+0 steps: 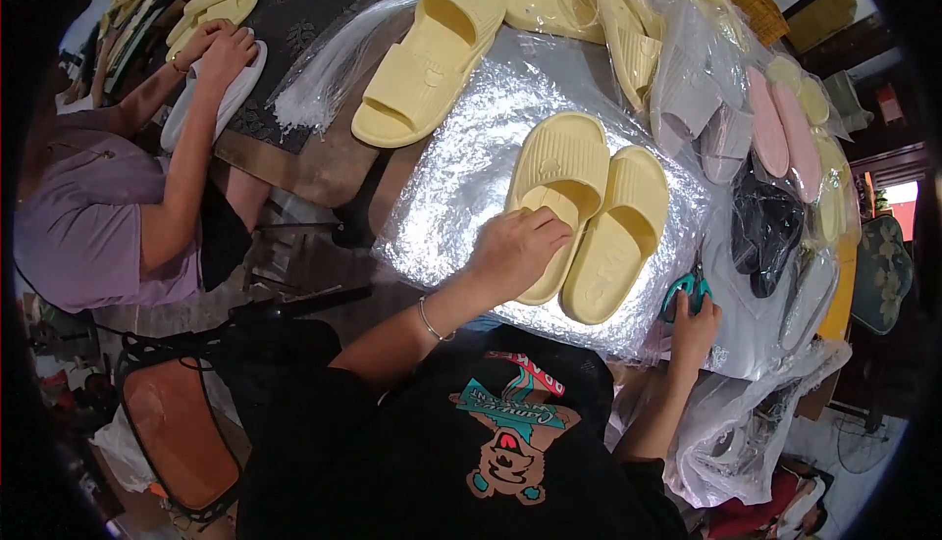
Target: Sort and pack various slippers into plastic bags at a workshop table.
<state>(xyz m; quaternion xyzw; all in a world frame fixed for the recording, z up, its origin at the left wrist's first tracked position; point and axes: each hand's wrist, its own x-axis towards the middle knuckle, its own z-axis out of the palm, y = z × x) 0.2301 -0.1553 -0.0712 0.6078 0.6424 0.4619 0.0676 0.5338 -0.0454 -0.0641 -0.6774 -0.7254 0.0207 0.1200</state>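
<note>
The left hand (pixel 515 246) presses flat, fingers spread, on a ribbed, soft yellow slipper (pixel 557 187) lying on crinkly clear plastic (pixel 461 187). Right of that slipper, beyond its twin (pixel 618 236), the right hand (pixel 693 324) grips teal-handled scissors (pixel 687 290), their blades hidden.

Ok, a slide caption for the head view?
Left hand presses a yellow slipper pair on clear plastic; right hand holds teal scissors.

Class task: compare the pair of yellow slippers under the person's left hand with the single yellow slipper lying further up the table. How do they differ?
The pair of slippers lies side by side on a clear plastic bag; the single slipper lies alone, partly on the bare table. The left hand rests on the pair; nothing touches the single slipper. Both are pale yellow, open-toed slides.
</note>
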